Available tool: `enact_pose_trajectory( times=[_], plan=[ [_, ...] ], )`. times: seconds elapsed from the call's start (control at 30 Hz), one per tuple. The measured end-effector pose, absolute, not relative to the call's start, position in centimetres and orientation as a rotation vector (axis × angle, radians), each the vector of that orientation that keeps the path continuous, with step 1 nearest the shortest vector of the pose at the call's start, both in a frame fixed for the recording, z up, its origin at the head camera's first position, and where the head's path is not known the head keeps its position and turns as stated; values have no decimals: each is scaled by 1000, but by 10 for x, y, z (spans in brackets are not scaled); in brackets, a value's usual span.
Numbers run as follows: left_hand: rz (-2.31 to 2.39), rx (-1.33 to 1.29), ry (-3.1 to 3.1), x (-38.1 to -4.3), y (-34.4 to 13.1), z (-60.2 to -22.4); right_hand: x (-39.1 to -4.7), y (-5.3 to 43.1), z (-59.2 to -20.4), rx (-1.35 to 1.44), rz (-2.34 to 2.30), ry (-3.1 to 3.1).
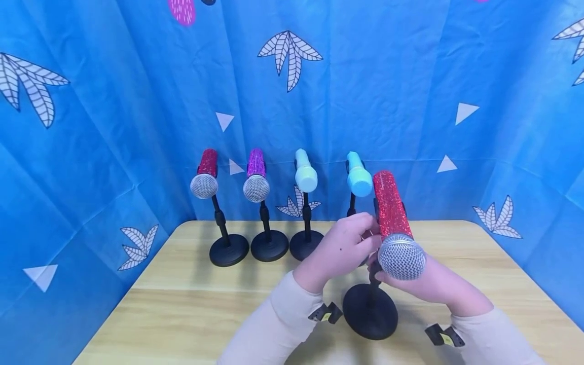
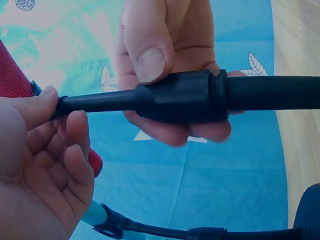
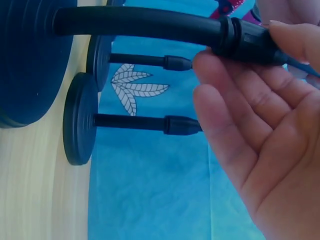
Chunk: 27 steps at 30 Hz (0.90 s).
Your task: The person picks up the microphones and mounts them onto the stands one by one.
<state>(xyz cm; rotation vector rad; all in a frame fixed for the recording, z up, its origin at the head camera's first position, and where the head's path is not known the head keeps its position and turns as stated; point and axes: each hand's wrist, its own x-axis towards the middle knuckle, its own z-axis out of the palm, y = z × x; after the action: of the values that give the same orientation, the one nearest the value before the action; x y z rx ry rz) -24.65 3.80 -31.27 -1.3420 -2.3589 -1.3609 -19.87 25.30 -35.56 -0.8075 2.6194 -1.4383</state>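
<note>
A microphone with a glittery red handle (image 1: 391,208) and silver mesh head (image 1: 402,256) sits on a black desk stand, whose round base (image 1: 370,312) shows toward the front of the table. My left hand (image 1: 344,246) pinches the stand's thin upper rod (image 2: 102,101) between thumb and forefinger, just below the microphone clip. Lower down, my right hand (image 1: 424,279) grips the thick black collar (image 2: 177,97) with thumb and fingers. Below the collar, the wider lower pole (image 3: 145,22) runs to the base. In the head view the microphone hides part of the right hand.
Along the back stand a red microphone (image 1: 208,163), a purple one (image 1: 257,163), a pale mint one (image 1: 305,175) and a light blue one (image 1: 359,177), all on black stands. Blue patterned cloth (image 1: 388,101) hangs behind the wooden table (image 1: 182,314).
</note>
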Motion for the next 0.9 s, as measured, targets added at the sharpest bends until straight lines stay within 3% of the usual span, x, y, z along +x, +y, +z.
enact_pose_trajectory(
  times=[0.23, 0.53, 0.9],
  plan=[
    [-1362, -1304, -2384, -247, 35, -312, -198, 246, -357, -727, -1264, 2867],
    [-1336, -1290, -2404, -247, 38, -312, -200, 252, -357, -1036, -1252, 2704],
    [-1320, -1306, -2386, -248, 37, -312, -200, 244, -362, -760, -1330, 2822]
  ],
)
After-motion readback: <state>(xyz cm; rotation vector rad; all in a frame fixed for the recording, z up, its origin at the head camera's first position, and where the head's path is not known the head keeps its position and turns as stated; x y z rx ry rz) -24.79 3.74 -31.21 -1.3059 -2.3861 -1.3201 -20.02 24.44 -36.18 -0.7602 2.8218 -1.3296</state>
